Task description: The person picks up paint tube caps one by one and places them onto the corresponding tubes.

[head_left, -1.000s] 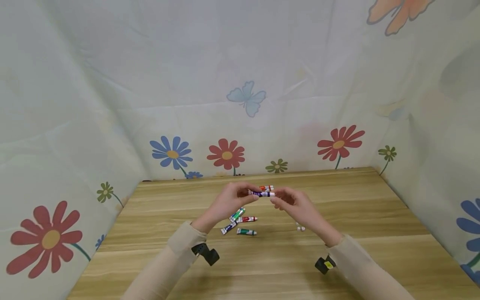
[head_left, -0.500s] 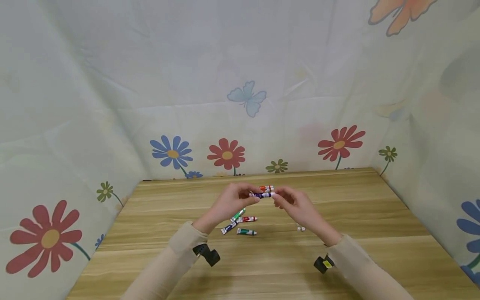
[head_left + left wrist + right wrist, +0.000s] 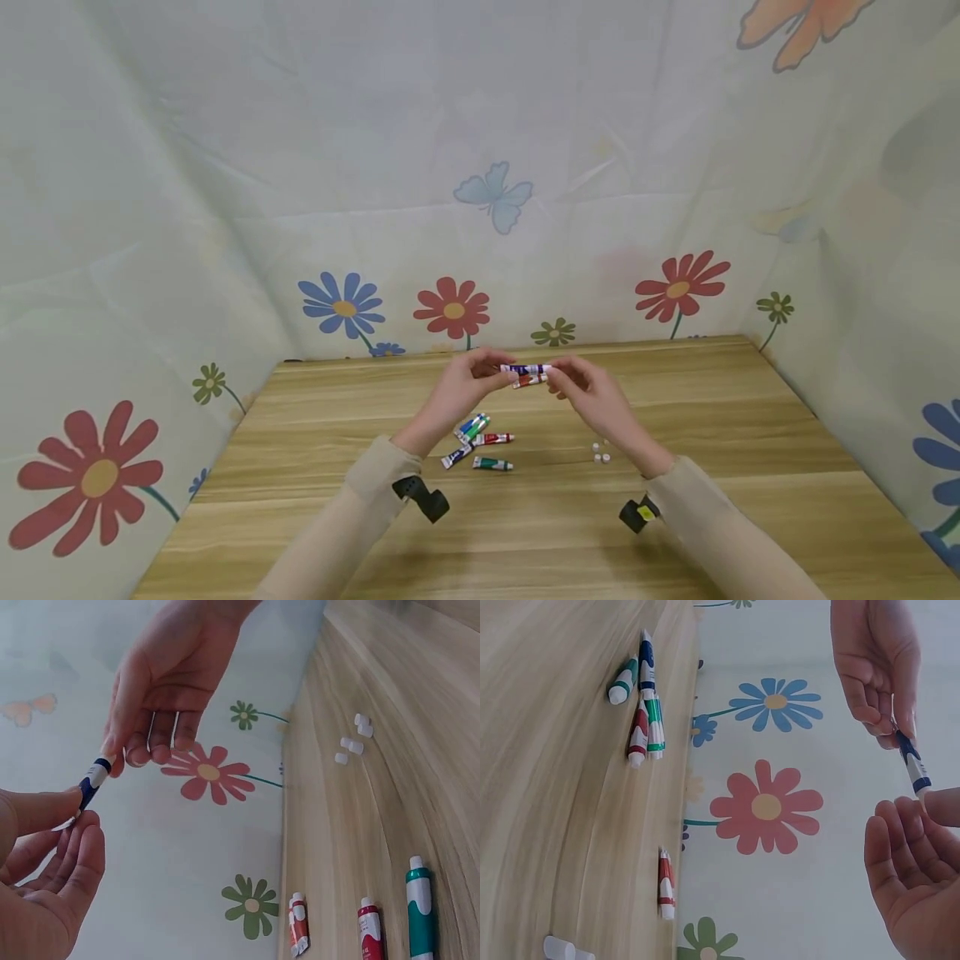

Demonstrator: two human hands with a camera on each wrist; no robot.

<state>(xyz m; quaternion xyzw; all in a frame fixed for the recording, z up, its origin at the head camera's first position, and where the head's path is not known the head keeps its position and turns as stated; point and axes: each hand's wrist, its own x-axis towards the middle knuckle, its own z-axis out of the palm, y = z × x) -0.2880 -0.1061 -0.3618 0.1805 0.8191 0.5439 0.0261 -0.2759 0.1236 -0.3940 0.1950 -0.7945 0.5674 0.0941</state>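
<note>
Both hands hold one dark-blue and white paint tube (image 3: 527, 369) level above the table. My left hand (image 3: 461, 387) pinches its back end between thumb and fingers. At the other end, my right hand (image 3: 596, 400) pinches the white cap (image 3: 109, 758) with thumb and forefinger. In the left wrist view, the right hand's other fingers hang loosely bent. An orange-red tube (image 3: 666, 885) lies on the table, partly behind the held tube in the head view. Nearer lie a red tube (image 3: 495, 438), a teal-green tube (image 3: 492, 463), a dark-blue tube (image 3: 457, 455) and a light-green tube (image 3: 476, 429).
Several small white caps (image 3: 602, 457) lie on the wooden table (image 3: 712, 467), below the right hand. A floral cloth backdrop (image 3: 585, 275) rises behind the table and along its sides. Black wrist cameras (image 3: 431, 504) hang under both sleeves.
Both hands have risen slightly with the dark-blue tube, away from me. The orange-red tube now shows just below it. More white caps are visible.
</note>
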